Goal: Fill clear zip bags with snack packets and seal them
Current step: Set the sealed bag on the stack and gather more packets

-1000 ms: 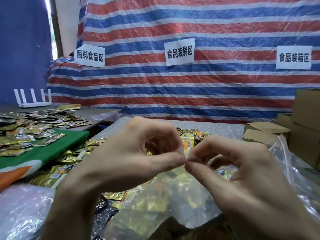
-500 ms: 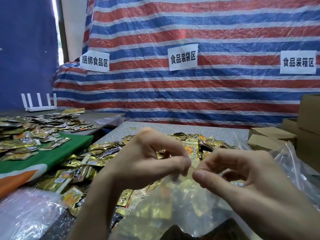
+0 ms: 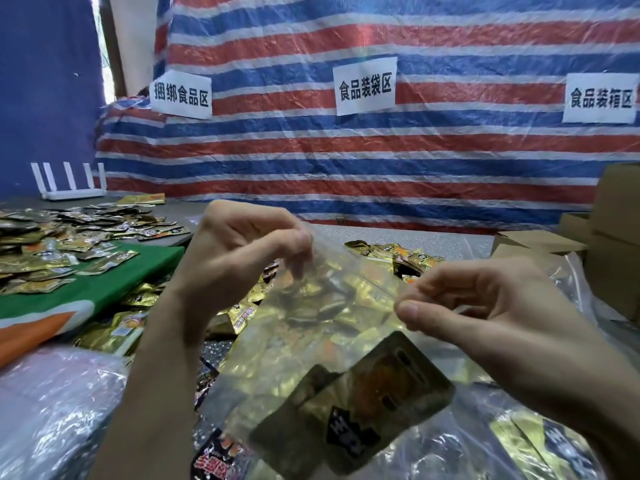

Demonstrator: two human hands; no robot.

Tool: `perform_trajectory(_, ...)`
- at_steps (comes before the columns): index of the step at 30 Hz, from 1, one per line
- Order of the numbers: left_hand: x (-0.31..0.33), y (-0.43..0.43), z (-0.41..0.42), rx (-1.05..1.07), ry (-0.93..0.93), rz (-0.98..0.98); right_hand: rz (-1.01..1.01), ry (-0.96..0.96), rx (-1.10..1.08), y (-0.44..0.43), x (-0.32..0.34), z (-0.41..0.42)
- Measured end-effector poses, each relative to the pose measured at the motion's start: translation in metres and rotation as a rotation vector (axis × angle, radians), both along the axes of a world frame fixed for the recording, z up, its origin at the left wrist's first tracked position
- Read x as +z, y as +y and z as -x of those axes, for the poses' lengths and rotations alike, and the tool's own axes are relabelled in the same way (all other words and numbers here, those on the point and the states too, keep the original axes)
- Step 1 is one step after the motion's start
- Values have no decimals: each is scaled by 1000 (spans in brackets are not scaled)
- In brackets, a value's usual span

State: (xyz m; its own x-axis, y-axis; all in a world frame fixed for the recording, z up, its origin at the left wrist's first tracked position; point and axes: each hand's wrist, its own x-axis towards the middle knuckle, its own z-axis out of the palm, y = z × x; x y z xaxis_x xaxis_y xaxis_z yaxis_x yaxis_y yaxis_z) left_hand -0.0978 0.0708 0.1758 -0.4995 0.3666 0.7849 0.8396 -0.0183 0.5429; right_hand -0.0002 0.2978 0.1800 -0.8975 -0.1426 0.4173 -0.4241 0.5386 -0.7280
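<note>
- Left hand (image 3: 239, 258) is pinching the upper left end of the clear zip bag (image 3: 298, 341), fingers curled over the top edge.
- Right hand (image 3: 491, 306) is pinching the lower right end of the same edge, thumb (image 3: 412, 311) pressing against the fingertips.
- The two hands are holding well apart, so the bag mouth is running as a taut slanted strip between them.
- The bag is hanging in the air near the camera, above the grey table (image 3: 433, 237), its body drooping down and left.
- Snack packets (image 3: 377, 400), gold with dark print, are sitting inside at the bottom of the bag.
- Zip strip is probably pressed closed along the stretch between the hands, but motion blur is hiding the seam, so I cannot tell.
- Loose gold packets (image 3: 408, 254) are lying heaped on the table just beyond the bag.
- More packets (image 3: 62, 237) are spreading over the left table, partly on a green cloth (image 3: 114, 282).
- Crinkled clear plastic (image 3: 59, 410) is lying near left.
- Cardboard boxes (image 3: 613, 244) are standing far right; a white router (image 3: 69, 183) far left.
- A striped tarp (image 3: 381, 161) is hanging across the back, carrying three paper signs (image 3: 365, 85).
</note>
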Motion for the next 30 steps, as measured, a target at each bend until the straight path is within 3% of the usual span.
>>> perform_trajectory(14,-5,-7,18,360,-22,-236,30,-36,-42,17,-3,7)
perform_trajectory(25,-7,19,18,619,72,-109,-79,32,-70,22,-3,4)
perform_trajectory(30,-1,44,4,480,60,-181,-64,-144,-30,17,-9,7)
